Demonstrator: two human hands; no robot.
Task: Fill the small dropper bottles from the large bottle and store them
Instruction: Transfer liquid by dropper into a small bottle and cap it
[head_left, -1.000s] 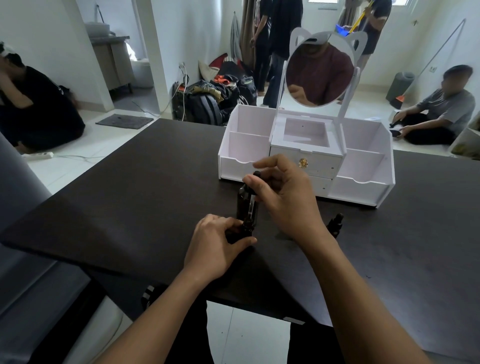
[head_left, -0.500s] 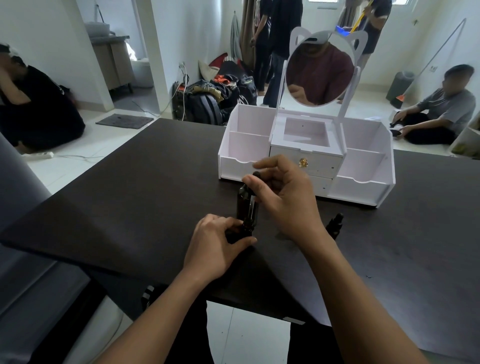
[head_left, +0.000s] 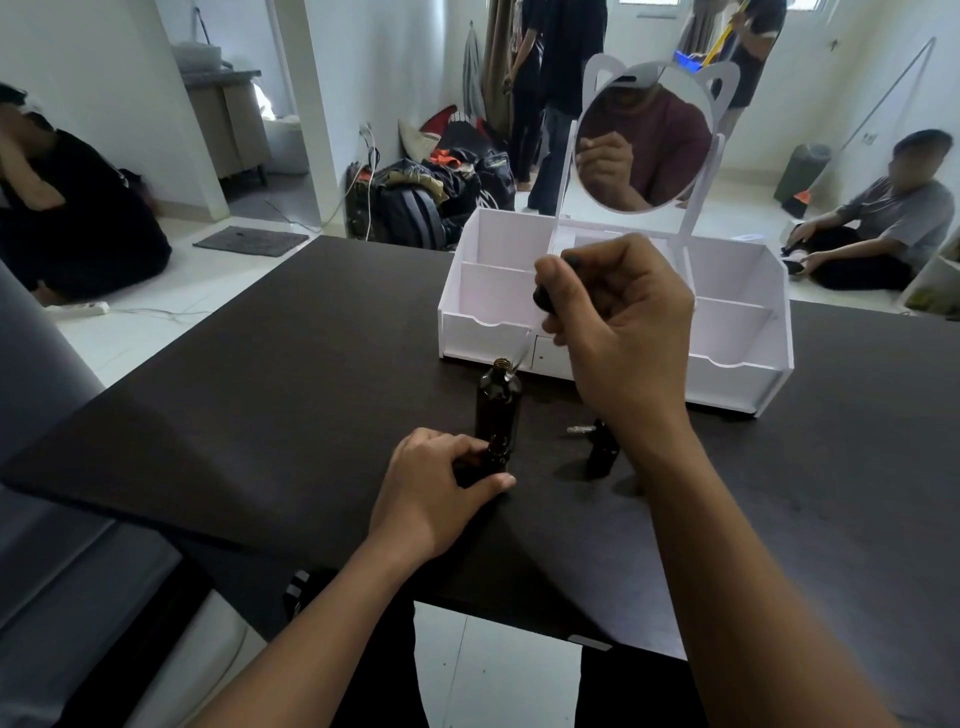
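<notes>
A tall dark large bottle stands open on the dark table. My right hand is raised above it, shut on a dropper with a black bulb; the glass tube slants down to the bottle's mouth. My left hand grips a small dropper bottle standing just in front of the large one. Another small dark bottle stands to the right, partly hidden by my right wrist. The white organizer sits behind.
The organizer carries a round cat-eared mirror and has side compartments and a centre drawer. A small metal piece lies by the right bottle. People sit and stand on the floor beyond the table; bags are heaped behind it.
My right hand has lifted the dropper up out of the large bottle, so the tube tip is now at the mouth. My left hand stays on the small bottle.
</notes>
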